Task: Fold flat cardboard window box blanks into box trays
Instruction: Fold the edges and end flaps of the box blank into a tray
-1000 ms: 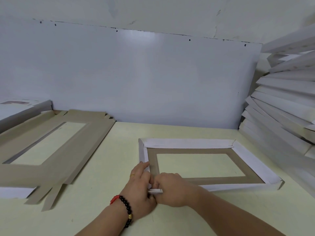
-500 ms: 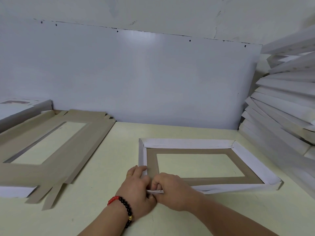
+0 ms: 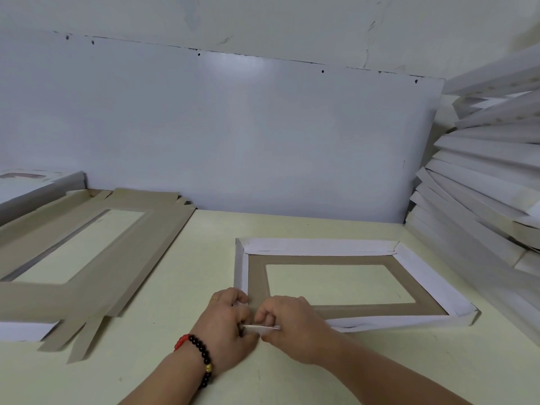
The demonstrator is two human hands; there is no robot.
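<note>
Both hands lower now, left hand (image 3: 226, 325) and right hand (image 3: 287, 325) pinching tray corner flap (image 3: 263, 327).

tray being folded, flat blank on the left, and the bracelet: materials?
Tray: looks like coated paperboard, white smooth face on the folded walls, raw grey-brown inner face around the window.
Flat blank: seemingly the same board, matte grey-brown side up, white showing at its near edge.
Bracelet: glossy black beads, red part, gold bead; glass, stone or plastic, cannot tell.

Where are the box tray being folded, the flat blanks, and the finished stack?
box tray (image 3: 327, 247), head view, far white wall.
flat blanks (image 3: 137, 252), head view, brown right strip.
finished stack (image 3: 479, 182), head view, white tray edge.
</note>
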